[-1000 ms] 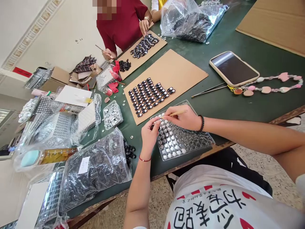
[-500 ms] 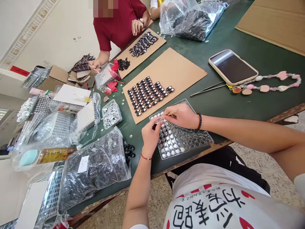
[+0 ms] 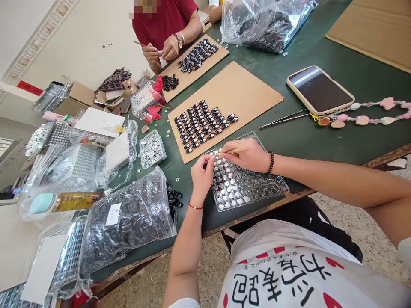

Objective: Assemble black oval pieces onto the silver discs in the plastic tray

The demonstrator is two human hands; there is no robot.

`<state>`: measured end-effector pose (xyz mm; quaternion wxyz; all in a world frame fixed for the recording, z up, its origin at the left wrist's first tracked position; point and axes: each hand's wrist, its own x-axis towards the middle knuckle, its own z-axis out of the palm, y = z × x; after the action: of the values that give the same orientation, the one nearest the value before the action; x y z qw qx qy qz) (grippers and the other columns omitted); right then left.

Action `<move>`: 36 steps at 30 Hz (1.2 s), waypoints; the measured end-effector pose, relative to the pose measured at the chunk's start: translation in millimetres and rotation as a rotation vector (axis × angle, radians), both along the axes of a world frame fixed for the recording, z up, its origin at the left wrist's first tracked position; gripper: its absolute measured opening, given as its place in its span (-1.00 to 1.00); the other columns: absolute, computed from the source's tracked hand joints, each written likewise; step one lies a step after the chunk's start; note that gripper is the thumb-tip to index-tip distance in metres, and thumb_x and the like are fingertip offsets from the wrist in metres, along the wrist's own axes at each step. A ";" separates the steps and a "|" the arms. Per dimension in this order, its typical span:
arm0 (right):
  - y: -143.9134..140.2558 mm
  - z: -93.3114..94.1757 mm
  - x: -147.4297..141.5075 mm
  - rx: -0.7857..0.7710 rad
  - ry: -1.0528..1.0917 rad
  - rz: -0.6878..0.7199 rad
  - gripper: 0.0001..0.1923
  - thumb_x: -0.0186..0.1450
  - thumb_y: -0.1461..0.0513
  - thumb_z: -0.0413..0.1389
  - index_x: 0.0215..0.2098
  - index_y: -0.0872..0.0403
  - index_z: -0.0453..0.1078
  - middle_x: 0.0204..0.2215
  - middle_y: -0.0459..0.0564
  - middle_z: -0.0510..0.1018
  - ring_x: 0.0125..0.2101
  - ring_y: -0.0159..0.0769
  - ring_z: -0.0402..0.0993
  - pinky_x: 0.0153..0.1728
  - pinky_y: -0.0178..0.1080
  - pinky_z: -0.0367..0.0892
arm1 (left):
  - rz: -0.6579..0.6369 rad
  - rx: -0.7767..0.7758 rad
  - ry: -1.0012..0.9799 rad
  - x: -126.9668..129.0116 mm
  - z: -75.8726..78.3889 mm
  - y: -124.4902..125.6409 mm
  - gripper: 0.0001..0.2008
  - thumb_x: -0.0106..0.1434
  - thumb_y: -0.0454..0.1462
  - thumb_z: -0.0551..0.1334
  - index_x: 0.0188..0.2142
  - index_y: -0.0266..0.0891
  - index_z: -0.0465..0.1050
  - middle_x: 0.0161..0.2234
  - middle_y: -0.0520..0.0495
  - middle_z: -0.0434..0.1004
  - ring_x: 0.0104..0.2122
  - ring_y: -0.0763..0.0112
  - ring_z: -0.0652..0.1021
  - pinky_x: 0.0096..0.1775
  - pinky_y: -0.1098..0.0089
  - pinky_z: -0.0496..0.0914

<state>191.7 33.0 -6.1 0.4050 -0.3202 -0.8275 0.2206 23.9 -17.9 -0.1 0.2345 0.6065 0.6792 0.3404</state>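
Over the clear plastic tray (image 3: 271,185), my two hands meet near its far left corner. My left hand (image 3: 202,179) is closed in a pinch on a small black piece, mostly hidden by the fingers. A thin wooden stick (image 3: 239,150) is gripped in my right hand (image 3: 252,157), its tip at my left fingertips. Round white discs (image 3: 228,191) fill part of the tray's round cells. Just beyond the hands, a cardboard sheet (image 3: 250,92) carries rows of small black pieces with white ovals (image 3: 201,128).
Left of the tray are a tub of small silvery pieces (image 3: 152,149) and a bag of black pieces (image 3: 128,222). Tweezers (image 3: 282,119) and a phone (image 3: 321,89) lie to the right. Across the table a co-worker's hands (image 3: 160,52) work above another cardboard sheet (image 3: 210,64).
My hands stay together over the tray, with only slight movement. The co-worker's hands, apart before, have come together, one now holding a thin stick. The view has shifted slightly.
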 end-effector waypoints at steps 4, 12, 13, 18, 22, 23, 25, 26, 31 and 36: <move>1.1 2.9 1.5 -0.014 -0.047 -0.031 -0.72 0.27 0.11 -0.04 -0.41 0.11 0.37 -0.53 -0.10 0.48 -0.53 -0.44 0.35 -0.50 -0.39 0.11 | -0.019 -0.031 -0.044 3.8 1.9 -2.7 -0.72 0.16 -0.09 0.08 -0.40 -0.25 0.37 -0.60 0.08 0.31 -0.62 0.57 0.28 -0.53 0.52 0.17; 2.2 5.6 2.7 0.028 -0.053 0.038 -0.74 0.27 0.10 -0.04 -0.38 0.12 0.34 -0.48 -0.08 0.49 -0.50 -0.43 0.36 -0.50 -0.38 0.09 | 0.003 -0.036 0.003 -0.5 1.4 1.4 -0.71 0.15 -0.08 0.07 -0.40 -0.26 0.38 -0.60 0.07 0.32 -0.62 0.56 0.29 -0.51 0.52 0.18; 2.3 5.3 2.4 0.045 -0.052 0.066 -0.75 0.28 0.11 -0.05 -0.35 0.11 0.34 -0.45 -0.08 0.49 -0.47 -0.43 0.36 -0.49 -0.38 0.10 | 0.011 -0.035 0.009 -1.9 1.6 2.5 -0.71 0.15 -0.08 0.07 -0.40 -0.26 0.38 -0.60 0.07 0.33 -0.61 0.55 0.30 -0.51 0.51 0.19; 4.9 4.0 1.4 0.122 -0.112 0.086 -0.75 0.32 0.14 -0.12 -0.32 0.10 0.31 -0.41 -0.08 0.48 -0.41 -0.43 0.37 -0.45 -0.38 0.11 | -0.002 -0.066 0.042 -3.9 4.9 4.3 -0.71 0.15 -0.08 0.08 -0.38 -0.27 0.39 -0.65 0.08 0.30 -0.63 0.53 0.31 -0.53 0.51 0.19; 9.1 1.8 1.8 0.141 -0.091 0.049 -0.73 0.33 0.14 -0.15 -0.33 0.11 0.30 -0.42 -0.08 0.48 -0.40 -0.43 0.37 -0.43 -0.38 0.12 | -0.014 -0.075 0.093 -3.0 5.7 3.8 -0.69 0.13 -0.06 0.08 -0.37 -0.26 0.40 -0.66 0.09 0.30 -0.65 0.52 0.30 -0.54 0.50 0.19; 9.7 1.5 1.9 0.142 -0.082 0.045 -0.72 0.33 0.13 -0.15 -0.34 0.11 0.30 -0.42 -0.08 0.47 -0.41 -0.43 0.37 -0.43 -0.38 0.12 | -0.003 -0.078 0.107 -3.7 5.4 4.5 -0.68 0.13 -0.05 0.08 -0.37 -0.26 0.40 -0.65 0.08 0.32 -0.64 0.51 0.32 -0.53 0.50 0.20; 10.1 2.4 1.8 0.128 -0.079 0.035 -0.71 0.33 0.12 -0.16 -0.35 0.10 0.30 -0.43 -0.08 0.48 -0.41 -0.43 0.37 -0.41 -0.38 0.13 | 0.036 -0.076 0.130 -7.3 4.9 7.6 -0.66 0.12 -0.04 0.07 -0.37 -0.26 0.41 -0.62 0.06 0.36 -0.62 0.48 0.35 -0.51 0.48 0.22; 10.1 3.8 1.7 0.114 -0.082 0.030 -0.70 0.33 0.11 -0.16 -0.36 0.10 0.30 -0.43 -0.08 0.48 -0.40 -0.43 0.38 -0.40 -0.39 0.14 | 0.059 -0.075 0.139 -10.1 4.9 9.9 -0.66 0.11 -0.03 0.08 -0.36 -0.26 0.41 -0.61 0.04 0.39 -0.60 0.47 0.37 -0.49 0.48 0.23; 13.0 12.5 1.5 0.080 -0.083 0.013 -0.73 0.31 0.10 -0.13 -0.32 0.06 0.31 -0.35 -0.09 0.50 -0.33 -0.45 0.40 -0.35 -0.42 0.20 | 0.205 -0.178 0.138 -23.1 2.6 23.5 -0.63 0.01 0.02 0.11 -0.41 -0.23 0.43 -0.62 0.03 0.41 -0.59 0.38 0.40 -0.52 0.44 0.23; 14.7 14.0 1.5 0.077 -0.094 -0.002 -0.71 0.30 0.06 -0.12 -0.31 0.07 0.31 -0.34 -0.10 0.50 -0.35 -0.45 0.40 -0.36 -0.42 0.22 | 0.137 -0.220 0.146 -20.2 2.3 20.6 -0.58 -0.06 0.09 0.12 -0.48 -0.20 0.42 -0.73 0.06 0.32 -0.64 0.34 0.37 -0.57 0.42 0.19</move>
<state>193.2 47.8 7.9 0.3777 -0.3156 -0.8532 0.1729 3.7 2.7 2.2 0.2256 0.5527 0.7674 0.2341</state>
